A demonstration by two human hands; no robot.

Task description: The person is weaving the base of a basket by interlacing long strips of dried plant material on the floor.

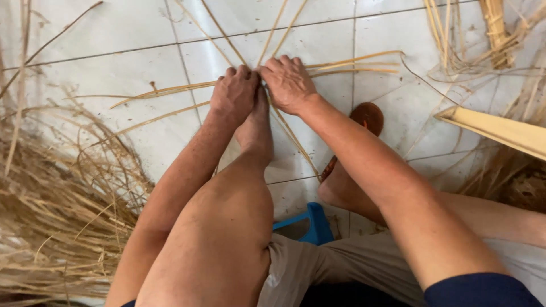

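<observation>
A person is sitting on a low blue plastic stool (316, 223) over a white tiled floor (131, 62) and is bending down to work with both bare hands. The left hand (234, 95) is curled almost into a fist, and its fingers are pinching down on the long, thin, flat yellow cane strips (170, 90) right where they cross. The right hand (288, 83) is lying flatter, with its fingers bent over the same crossing spot, pressing and gripping the strips there. The two hands are touching each other, and a bare foot (256, 128) is resting just under them, seeming to pin the strips to the floor. The strips are fanning out from that spot like a star, some going up, some going left and right, one running down past the foot. The strips look springy, so if the fingers or the foot are letting go too soon, the crossing could be popping apart and the star could be sliding out of shape. A strip bent too hard could be cracking. The thin edges could also be scratching the fingers. A big pile of dry tan straw-like fibres (54, 216) is lying close on the left, and loose pieces could be getting tangled in the work. The other foot is wearing a brown sandal (368, 116) just beside the strips and could be stepping on one.
</observation>
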